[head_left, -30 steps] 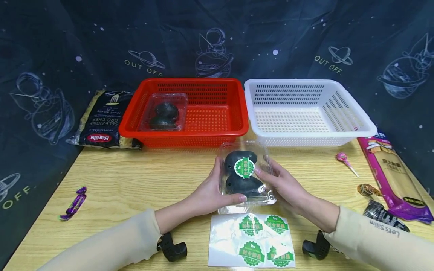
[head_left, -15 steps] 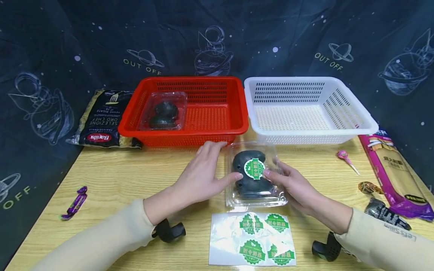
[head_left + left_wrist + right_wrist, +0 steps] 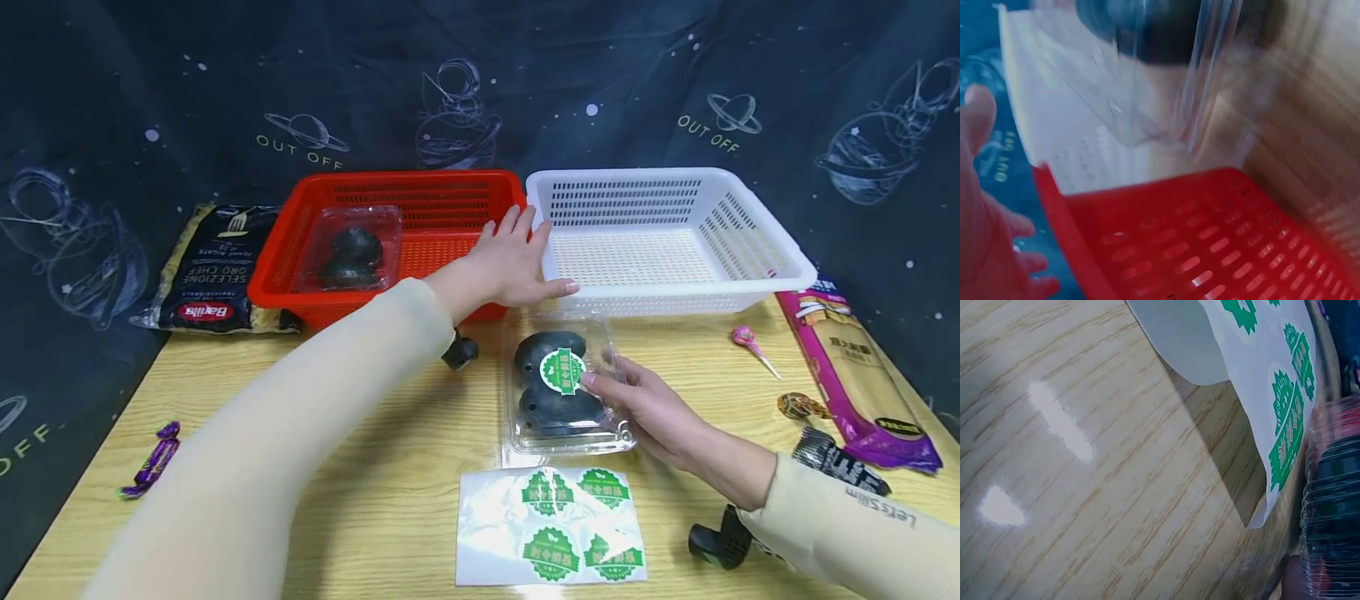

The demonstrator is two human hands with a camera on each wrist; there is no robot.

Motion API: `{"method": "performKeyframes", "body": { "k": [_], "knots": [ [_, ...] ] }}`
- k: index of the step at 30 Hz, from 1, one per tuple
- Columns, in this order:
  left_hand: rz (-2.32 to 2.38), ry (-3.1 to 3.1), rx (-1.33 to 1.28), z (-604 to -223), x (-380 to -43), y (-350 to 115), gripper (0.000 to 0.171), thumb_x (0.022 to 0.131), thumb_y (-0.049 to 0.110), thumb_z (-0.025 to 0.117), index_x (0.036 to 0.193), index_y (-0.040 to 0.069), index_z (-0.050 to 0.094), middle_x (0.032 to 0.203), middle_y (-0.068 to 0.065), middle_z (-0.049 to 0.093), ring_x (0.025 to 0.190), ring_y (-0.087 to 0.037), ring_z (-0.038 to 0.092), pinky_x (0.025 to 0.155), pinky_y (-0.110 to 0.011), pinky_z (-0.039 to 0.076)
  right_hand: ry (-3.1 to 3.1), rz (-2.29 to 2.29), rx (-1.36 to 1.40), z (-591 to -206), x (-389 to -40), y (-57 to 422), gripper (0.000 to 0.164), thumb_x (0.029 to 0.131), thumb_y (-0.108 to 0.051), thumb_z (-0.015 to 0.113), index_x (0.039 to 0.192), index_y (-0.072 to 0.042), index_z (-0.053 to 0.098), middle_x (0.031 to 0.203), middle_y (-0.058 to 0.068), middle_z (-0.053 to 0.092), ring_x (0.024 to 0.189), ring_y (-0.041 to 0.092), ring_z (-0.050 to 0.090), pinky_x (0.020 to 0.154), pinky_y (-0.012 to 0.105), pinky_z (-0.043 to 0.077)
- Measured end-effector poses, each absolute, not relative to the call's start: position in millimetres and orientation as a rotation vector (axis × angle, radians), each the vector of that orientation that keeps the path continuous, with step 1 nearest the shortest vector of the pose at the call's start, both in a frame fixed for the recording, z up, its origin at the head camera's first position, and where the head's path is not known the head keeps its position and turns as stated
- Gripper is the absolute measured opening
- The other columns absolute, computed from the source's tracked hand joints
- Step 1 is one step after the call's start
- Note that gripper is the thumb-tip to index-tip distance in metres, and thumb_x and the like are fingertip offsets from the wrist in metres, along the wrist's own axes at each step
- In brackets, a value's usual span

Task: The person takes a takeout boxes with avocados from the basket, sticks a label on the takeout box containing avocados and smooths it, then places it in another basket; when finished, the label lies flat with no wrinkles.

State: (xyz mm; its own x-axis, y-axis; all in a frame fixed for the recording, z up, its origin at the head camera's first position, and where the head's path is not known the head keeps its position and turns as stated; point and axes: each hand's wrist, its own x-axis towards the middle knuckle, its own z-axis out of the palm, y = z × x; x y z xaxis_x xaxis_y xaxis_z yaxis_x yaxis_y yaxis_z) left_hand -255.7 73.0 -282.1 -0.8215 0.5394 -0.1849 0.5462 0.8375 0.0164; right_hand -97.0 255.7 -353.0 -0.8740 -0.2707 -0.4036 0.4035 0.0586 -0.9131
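Observation:
In the head view a clear plastic clamshell box (image 3: 517, 437) stands at the table's middle. Inside are two dark, avocado-like fruits (image 3: 558, 408), and a round green-and-white sticker (image 3: 562, 371) is on its lid. My right hand (image 3: 663, 412) grips the box's right side, thumb on top near the sticker. Fingers spread, my left hand (image 3: 510, 262) reaches over where the red basket (image 3: 412, 177) meets the white basket (image 3: 675, 292). It holds nothing. In the left wrist view, the clear box (image 3: 1147, 119) appears beyond the red basket (image 3: 1154, 237).
Another clamshell box (image 3: 393, 218) of dark fruit lies in the red basket. A sticker sheet (image 3: 495, 533) lies in front. A pasta bag (image 3: 217, 275) is at left, a noodle pack (image 3: 862, 375) at right. A lollipop (image 3: 744, 336) and wrapped candies (image 3: 153, 462) flank the workspace.
My left hand has let go of the box and swung up and forward to the baskets. The box shifted slightly right, then stayed put in my right hand.

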Motion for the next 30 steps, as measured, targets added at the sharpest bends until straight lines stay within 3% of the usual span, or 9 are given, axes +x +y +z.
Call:
{"method": "performKeyframes", "body": {
  "k": [4, 6, 11, 13, 16, 19, 23, 25, 30],
  "knots": [
    [-0.048, 2.72, 0.783, -287, -268, 79, 0.106, 0.079, 0.081, 0.035, 0.154, 0.019, -0.007, 0.159, -0.01, -0.011, 0.145, -0.033, -0.009, 0.115, -0.052, 0.004, 1.869, -1.87, 0.139, -353, -99, 254, 0.085, 0.097, -0.03, 0.054, 0.152, -0.002, -0.004, 0.155, 0.024, 0.012, 0.139, 0.035, 0.023, 0.096, 0.031, 0.041],
    [-0.037, 2.699, 0.767, -288, -272, 80, 0.108, 0.078, 0.082, 0.035, 0.153, 0.021, -0.011, 0.159, -0.009, -0.013, 0.145, -0.033, -0.011, 0.115, -0.052, 0.002, 1.869, -1.87, 0.138, -353, -99, 254, 0.084, 0.097, -0.03, 0.054, 0.151, -0.001, -0.003, 0.155, 0.024, 0.013, 0.139, 0.036, 0.022, 0.102, 0.036, 0.038],
    [-0.044, 2.691, 0.767, -290, -276, 79, 0.108, 0.076, 0.084, 0.034, 0.153, 0.023, -0.011, 0.159, -0.008, -0.016, 0.144, -0.032, -0.015, 0.115, -0.051, 0.0, 1.885, -1.855, 0.137, -353, -101, 253, 0.086, 0.097, -0.035, 0.053, 0.151, 0.0, -0.004, 0.155, 0.024, 0.013, 0.141, 0.039, 0.017, 0.113, 0.049, 0.019],
    [-0.048, 2.683, 0.778, -290, -276, 79, 0.108, 0.076, 0.084, 0.034, 0.153, 0.023, -0.01, 0.158, -0.007, -0.017, 0.144, -0.032, -0.016, 0.115, -0.051, 0.0, 1.905, -1.85, 0.149, -353, -101, 252, 0.086, 0.097, -0.036, 0.053, 0.151, 0.0, -0.003, 0.155, 0.023, 0.013, 0.14, 0.041, 0.018, 0.11, 0.048, 0.026],
    [-0.044, 2.673, 0.784, -290, -275, 80, 0.108, 0.076, 0.085, 0.033, 0.153, 0.022, -0.009, 0.158, -0.007, -0.016, 0.143, -0.033, -0.017, 0.116, -0.051, 0.002, 1.93, -1.851, 0.166, -353, -101, 251, 0.084, 0.097, -0.035, 0.054, 0.152, -0.001, 0.0, 0.156, 0.023, 0.014, 0.139, 0.04, 0.021, 0.098, 0.035, 0.04],
    [-0.04, 2.663, 0.788, -290, -275, 81, 0.109, 0.075, 0.086, 0.031, 0.153, 0.022, -0.009, 0.158, -0.007, -0.017, 0.143, -0.032, -0.017, 0.116, -0.05, 0.002, 1.931, -1.855, 0.172, -350, -99, 254, 0.083, 0.097, -0.034, 0.054, 0.152, -0.001, 0.001, 0.157, 0.02, 0.011, 0.138, 0.039, 0.025, 0.09, 0.03, 0.046],
    [-0.025, 2.655, 0.788, -290, -274, 81, 0.11, 0.074, 0.087, 0.031, 0.153, 0.022, -0.01, 0.158, -0.007, -0.017, 0.143, -0.032, -0.017, 0.116, -0.049, 0.002, 1.908, -1.835, 0.185, -338, -94, 266, 0.081, 0.097, -0.037, 0.053, 0.152, -0.001, 0.006, 0.159, 0.014, 0.003, 0.141, 0.035, 0.016, 0.108, 0.041, 0.031],
    [-0.021, 2.653, 0.79, -291, -274, 80, 0.109, 0.075, 0.086, 0.031, 0.153, 0.022, -0.01, 0.158, -0.007, -0.017, 0.143, -0.032, -0.017, 0.116, -0.049, 0.002, 1.871, -1.821, 0.185, -331, -90, 278, 0.079, 0.097, -0.038, 0.051, 0.152, -0.003, 0.008, 0.159, 0.013, 0.002, 0.142, 0.036, 0.014, 0.11, 0.041, 0.028],
    [-0.02, 2.651, 0.803, -290, -273, 78, 0.109, 0.076, 0.085, 0.031, 0.153, 0.02, -0.011, 0.158, -0.008, -0.017, 0.143, -0.033, -0.017, 0.116, -0.05, 0.002, 1.644, -1.825, 0.067, -316, -86, 326, 0.05, 0.102, -0.032, 0.041, 0.148, -0.014, 0.033, 0.149, 0.008, 0.029, 0.131, 0.029, 0.04, 0.099, 0.043, 0.043]
  ]
}}
